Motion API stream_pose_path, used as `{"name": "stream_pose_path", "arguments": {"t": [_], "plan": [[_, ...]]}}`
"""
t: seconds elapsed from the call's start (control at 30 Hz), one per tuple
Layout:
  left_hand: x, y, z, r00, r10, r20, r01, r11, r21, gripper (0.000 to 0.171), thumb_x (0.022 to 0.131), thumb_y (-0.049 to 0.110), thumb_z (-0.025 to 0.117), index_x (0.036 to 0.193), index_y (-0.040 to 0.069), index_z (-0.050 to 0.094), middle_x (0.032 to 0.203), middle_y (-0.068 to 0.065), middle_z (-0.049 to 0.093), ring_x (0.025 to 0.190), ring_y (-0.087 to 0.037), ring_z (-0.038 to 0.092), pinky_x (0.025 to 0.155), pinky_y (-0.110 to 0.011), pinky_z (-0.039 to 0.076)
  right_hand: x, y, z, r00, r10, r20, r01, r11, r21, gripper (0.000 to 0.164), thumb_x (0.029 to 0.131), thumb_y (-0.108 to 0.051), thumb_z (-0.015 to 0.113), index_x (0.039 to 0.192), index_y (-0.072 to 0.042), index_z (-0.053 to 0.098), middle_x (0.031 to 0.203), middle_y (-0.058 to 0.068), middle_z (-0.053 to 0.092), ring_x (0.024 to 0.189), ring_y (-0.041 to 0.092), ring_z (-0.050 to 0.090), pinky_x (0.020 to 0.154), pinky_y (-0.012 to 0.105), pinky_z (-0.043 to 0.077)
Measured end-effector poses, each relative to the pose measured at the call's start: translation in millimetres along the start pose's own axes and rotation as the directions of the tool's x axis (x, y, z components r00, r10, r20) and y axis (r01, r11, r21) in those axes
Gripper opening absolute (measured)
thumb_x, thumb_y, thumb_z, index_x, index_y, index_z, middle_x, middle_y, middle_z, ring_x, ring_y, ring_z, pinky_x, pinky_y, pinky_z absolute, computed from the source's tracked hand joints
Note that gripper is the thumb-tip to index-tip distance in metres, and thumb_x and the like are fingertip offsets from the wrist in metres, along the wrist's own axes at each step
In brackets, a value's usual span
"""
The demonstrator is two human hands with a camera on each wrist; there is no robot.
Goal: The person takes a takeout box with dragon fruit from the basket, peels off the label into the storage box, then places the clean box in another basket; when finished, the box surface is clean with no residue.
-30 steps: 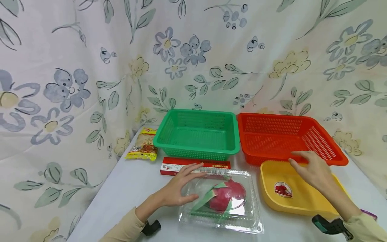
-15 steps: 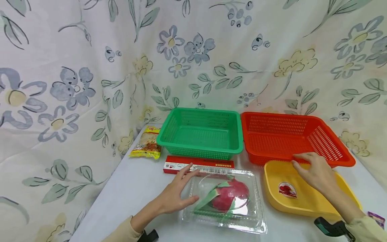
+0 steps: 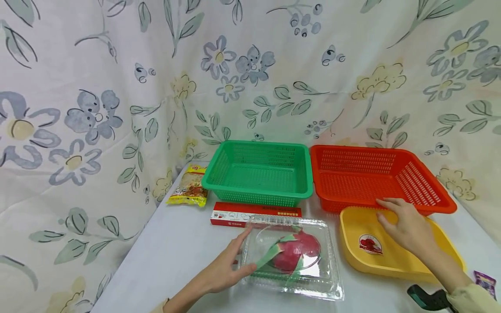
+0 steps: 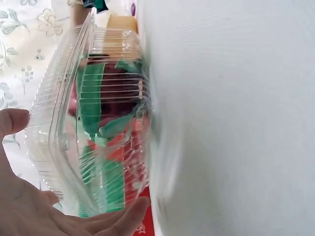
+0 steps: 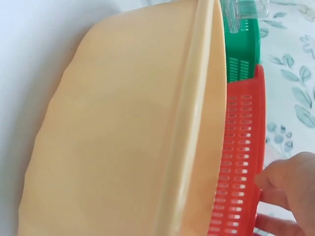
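Observation:
A clear plastic clamshell box [image 3: 332, 278] sits at the front of the table with a red, green-leaved dragon fruit [image 3: 297, 250] inside. My left hand [image 3: 223, 269] is at the box's left side, fingers spread and fairly straight. In the left wrist view its thumb [image 4: 17, 120] lies beside the lid, and the fingers [image 4: 133, 211] run along the near end. Over the yellow basin [image 3: 352, 258], which bears a round sticker, reaches my right hand [image 3: 411, 226]. Its loosely bent fingers are right at the rim of the red basket [image 5: 241, 157] and hold nothing visible.
Behind the box stands a green basket [image 3: 258, 198], side by side with the red one. A long red and white carton [image 3: 231, 215] lies before it. A yellow food packet [image 3: 189, 187] is at far left, a small purple packet [image 3: 485, 282] at right. A floral curtain hangs behind.
My left hand has lowered and come in against the clamshell box's left side. The right hand stays near the red basket's rim with little movement. The head view has shifted slightly.

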State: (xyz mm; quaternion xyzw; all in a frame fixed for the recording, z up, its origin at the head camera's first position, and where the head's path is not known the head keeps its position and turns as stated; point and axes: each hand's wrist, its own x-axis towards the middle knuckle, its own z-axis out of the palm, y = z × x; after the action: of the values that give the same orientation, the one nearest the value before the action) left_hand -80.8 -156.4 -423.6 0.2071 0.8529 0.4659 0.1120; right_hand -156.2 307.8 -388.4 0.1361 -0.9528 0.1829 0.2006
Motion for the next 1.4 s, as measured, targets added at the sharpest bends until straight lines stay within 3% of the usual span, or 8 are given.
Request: {"name": "stream_pose_path", "arguments": {"t": [0.13, 0.4, 0.63, 0.77, 0.93, 1.2, 1.4], "plan": [[2.6, -1.3, 3.9, 1.0, -0.01, 0.022, 0.011, 0.998, -0.056, 0.084, 0.095, 0.042, 0.06, 0.16, 0.03, 0.008, 0.163, -0.003, 0.014, 0.138, -0.039, 0.034, 0.089, -0.063, 0.047, -2, 1, 1, 1.0, -0.007, 0.014, 0.007, 1.0, 0.012, 0.044, 0.082, -0.01, 0.075, 0.123, 0.005, 0.065, 0.126, 0.029, 0.054, 0.108, 0.05, 0.051, 0.067, 0.062, 0.052], [6.5, -1.9, 9.5, 0.999, -0.031, 0.033, 0.036, 0.987, -0.154, 0.082, 0.095, 0.038, 0.059, 0.158, 0.032, 0.007, 0.164, -0.005, 0.012, 0.137, -0.042, 0.033, 0.096, -0.072, 0.037, -7, 5, 1, 0.999, -0.025, 0.02, 0.024, 1.0, 0.007, 0.05, 0.081, -0.011, 0.076, 0.127, 0.003, 0.062, 0.129, 0.027, 0.052, 0.11, 0.049, 0.05, 0.07, 0.065, 0.051], [7.5, -4.4, 10.1, 1.0, 0.011, 0.024, -0.004, 0.963, -0.269, 0.069, 0.099, 0.021, 0.052, 0.157, 0.026, 0.015, 0.162, -0.008, 0.013, 0.134, -0.04, 0.039, 0.093, -0.061, 0.045, -10, 8, 3, 0.998, -0.039, 0.044, 0.039, 0.999, 0.021, 0.059, 0.082, -0.013, 0.076, 0.135, 0.001, 0.056, 0.135, 0.028, 0.048, 0.113, 0.052, 0.048, 0.071, 0.068, 0.05], [8.5, -3.7, 9.9, 1.0, 0.022, 0.016, -0.017, 0.961, -0.277, 0.06, 0.101, 0.02, 0.049, 0.155, 0.027, 0.023, 0.157, -0.014, 0.025, 0.132, -0.038, 0.042, 0.092, -0.05, 0.049, -12, 9, 5, 0.998, -0.036, 0.043, 0.035, 0.999, 0.031, 0.062, 0.081, -0.013, 0.077, 0.137, 0.001, 0.054, 0.136, 0.029, 0.046, 0.116, 0.053, 0.046, 0.072, 0.07, 0.048], [8.3, -1.5, 10.9, 1.0, 0.019, -0.004, -0.019, 0.948, -0.318, 0.053, 0.102, 0.019, 0.049, 0.151, 0.021, 0.03, 0.143, -0.023, 0.041, 0.125, -0.039, 0.048, 0.086, -0.04, 0.052, -14, 9, 7, 0.999, -0.034, 0.034, 0.033, 0.999, 0.037, 0.064, 0.079, -0.013, 0.078, 0.137, 0.001, 0.054, 0.137, 0.029, 0.045, 0.117, 0.053, 0.045, 0.075, 0.072, 0.046], [8.0, 0.4, 11.5, 0.999, 0.0, -0.048, -0.019, 0.918, -0.397, 0.048, 0.101, 0.014, 0.051, 0.146, 0.018, 0.037, 0.131, -0.029, 0.049, 0.093, -0.029, 0.066, 0.072, -0.043, 0.058, -13, 8, 7, 0.999, -0.027, 0.036, 0.026, 0.999, 0.04, 0.065, 0.079, -0.013, 0.079, 0.137, 0.001, 0.054, 0.137, 0.029, 0.045, 0.118, 0.053, 0.044, 0.074, 0.072, 0.047], [9.1, 2.6, 12.0, 0.998, -0.013, -0.058, -0.013, 0.9, -0.436, 0.047, 0.1, 0.012, 0.05, 0.145, 0.015, 0.037, 0.13, -0.03, 0.05, 0.089, -0.027, 0.068, 0.068, -0.044, 0.059, -14, 8, 7, 0.999, -0.023, 0.035, 0.021, 0.999, 0.047, 0.065, 0.079, -0.012, 0.079, 0.138, 0.0, 0.053, 0.137, 0.029, 0.045, 0.118, 0.053, 0.043, 0.073, 0.072, 0.047]]}}
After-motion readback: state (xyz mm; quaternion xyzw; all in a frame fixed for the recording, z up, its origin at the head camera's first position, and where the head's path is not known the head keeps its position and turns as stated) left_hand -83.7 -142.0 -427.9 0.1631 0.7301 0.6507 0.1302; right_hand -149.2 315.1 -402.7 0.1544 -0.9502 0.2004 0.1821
